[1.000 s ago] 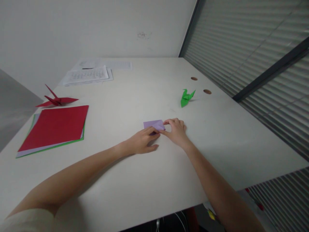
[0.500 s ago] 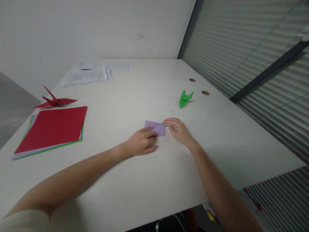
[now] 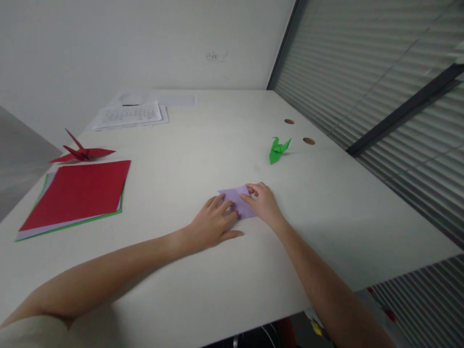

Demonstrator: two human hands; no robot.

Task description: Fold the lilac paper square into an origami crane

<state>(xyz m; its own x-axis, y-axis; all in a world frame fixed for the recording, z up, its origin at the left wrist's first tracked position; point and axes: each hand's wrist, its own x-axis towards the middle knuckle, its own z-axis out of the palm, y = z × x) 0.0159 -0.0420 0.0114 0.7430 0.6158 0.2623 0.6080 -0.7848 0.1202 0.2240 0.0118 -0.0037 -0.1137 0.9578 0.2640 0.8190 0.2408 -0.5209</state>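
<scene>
A folded piece of purple origami paper (image 3: 235, 195) lies on the white table between my two hands. My left hand (image 3: 216, 221) rests on its left part, fingers spread and pressing it to the tabletop, with the thumb stretched out on the bare surface. At the paper's upper right edge, my right hand (image 3: 261, 200) pinches the paper between thumb and fingers. Part of the purple paper is hidden beneath the left fingers. Beyond the right hand stands a green paper crane (image 3: 277, 150).
On the left, a red paper crane (image 3: 82, 153) sits behind a stack of red, purple and green paper sheets (image 3: 78, 193). Written pages (image 3: 130, 114) lie at the back left. Two round holes (image 3: 308, 141) pierce the table near the window blinds (image 3: 380, 72).
My right hand has come down and left from the paper's corner and now pinches its upper right edge. The purple paper has turned slightly and shows more surface toward me.
</scene>
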